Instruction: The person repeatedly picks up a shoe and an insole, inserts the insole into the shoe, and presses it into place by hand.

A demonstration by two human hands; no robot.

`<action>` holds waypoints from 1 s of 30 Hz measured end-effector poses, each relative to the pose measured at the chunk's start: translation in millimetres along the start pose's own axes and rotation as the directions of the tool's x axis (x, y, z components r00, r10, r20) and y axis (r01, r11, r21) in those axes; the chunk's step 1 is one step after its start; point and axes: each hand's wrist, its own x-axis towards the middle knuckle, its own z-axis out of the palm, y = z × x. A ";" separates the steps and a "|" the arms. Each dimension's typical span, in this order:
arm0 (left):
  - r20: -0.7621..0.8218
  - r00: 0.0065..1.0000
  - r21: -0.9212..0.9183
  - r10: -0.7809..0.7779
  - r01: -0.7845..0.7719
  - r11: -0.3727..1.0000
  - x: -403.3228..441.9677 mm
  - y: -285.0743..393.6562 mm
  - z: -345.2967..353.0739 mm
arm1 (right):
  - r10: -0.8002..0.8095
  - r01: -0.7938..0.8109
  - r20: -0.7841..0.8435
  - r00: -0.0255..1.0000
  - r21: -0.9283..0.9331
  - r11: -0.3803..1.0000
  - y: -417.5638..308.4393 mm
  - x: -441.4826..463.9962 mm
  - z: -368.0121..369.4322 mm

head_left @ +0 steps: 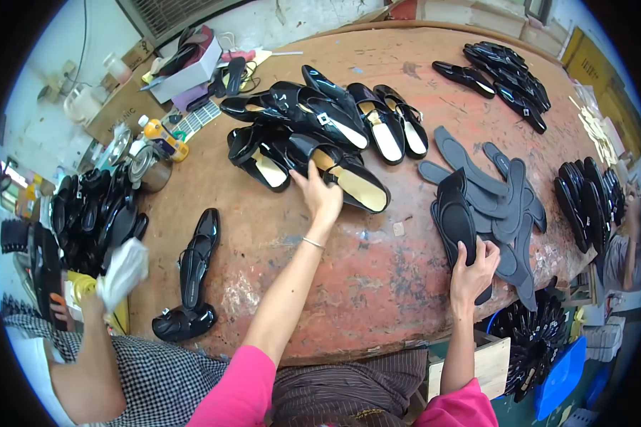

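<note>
My left hand [318,193] reaches over the table with its thumb and fingers closed on a black patent shoe [360,186], whose bare cream inside faces up. This shoe lies at the near edge of a pile of similar black shoes [292,103], some with a bright buckle. On the right, my right hand [473,272] grips a dark insole [454,217] between thumb and fingers, tilted upright. Several loose grey insoles [509,206] lie spread out around and behind that hand. Parts of the shoe under my left fingers are hidden.
Two black shoes [198,263] lie near the front edge. More shoes [509,71] are grouped at the far right, others [587,196] at the right edge. A co-worker's arm [96,356] holds a white cloth [124,274]. A bottle [162,135] and jar [149,169] stand left.
</note>
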 end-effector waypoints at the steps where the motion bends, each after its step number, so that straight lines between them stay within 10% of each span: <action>1: -0.017 0.998 -0.007 0.057 -0.057 0.998 2.2 -6.8 -6.8 | -0.087 0.080 -0.075 0.993 -0.086 0.993 2.6 3.0 3.2; 5: -0.167 0.957 0.043 0.238 -0.234 0.971 3.0 -53.7 -31.8 | -0.150 0.164 -0.146 0.978 0.090 0.982 9.5 6.2 7.5; 6: -0.040 0.997 -0.577 0.060 -0.072 0.814 4.2 -71.6 -44.2 | -0.137 0.156 -0.123 0.983 0.165 0.974 8.0 8.4 5.9; 7: 0.173 0.985 -0.934 -0.015 0.169 0.316 5.9 -87.9 -60.4 | -0.116 0.137 -0.115 0.987 0.198 0.971 10.4 9.3 4.8; 9: 0.061 0.995 -0.651 0.083 -0.024 0.759 15.3 -99.7 -100.4 | -0.070 0.096 -0.102 0.992 0.270 0.958 14.5 11.6 6.5; 11: 0.090 0.996 -0.588 0.011 0.044 0.807 20.8 -103.2 -136.6 | -0.086 0.112 -0.107 0.990 0.264 0.958 16.4 16.8 7.0; 12: -0.017 0.995 -0.190 0.096 -0.098 0.977 6.0 -68.5 -156.5 | -0.104 0.129 -0.121 0.987 0.226 0.966 14.5 21.1 5.3; 13: -0.170 0.926 0.077 0.336 -0.327 0.942 15.8 -79.0 -157.0 | -0.122 0.146 -0.133 0.984 0.187 0.972 12.8 25.6 4.0; 16: 0.061 0.890 0.539 0.451 -0.410 0.736 15.6 -71.1 -179.8 | -0.043 0.048 -0.069 0.997 0.067 0.997 -6.9 27.9 2.9; 20: 0.292 0.894 0.739 0.341 -0.437 0.513 12.2 -32.5 -174.1 | -0.086 0.085 -0.041 0.995 -0.023 0.996 2.2 21.3 11.0; 25: 0.401 0.910 0.725 0.100 -0.383 0.572 17.5 61.0 -167.2 | -0.123 0.134 -0.150 0.981 0.065 0.989 9.3 21.2 9.0; 27: 0.452 0.764 0.549 0.461 -0.645 0.531 22.4 72.6 -151.8 | -0.148 0.175 -0.172 0.974 0.159 0.972 12.1 21.5 7.4; 30: 0.490 0.760 0.127 0.427 -0.547 0.827 19.2 115.5 -63.1 | -0.107 0.135 -0.147 0.983 0.197 0.971 13.5 26.5 4.3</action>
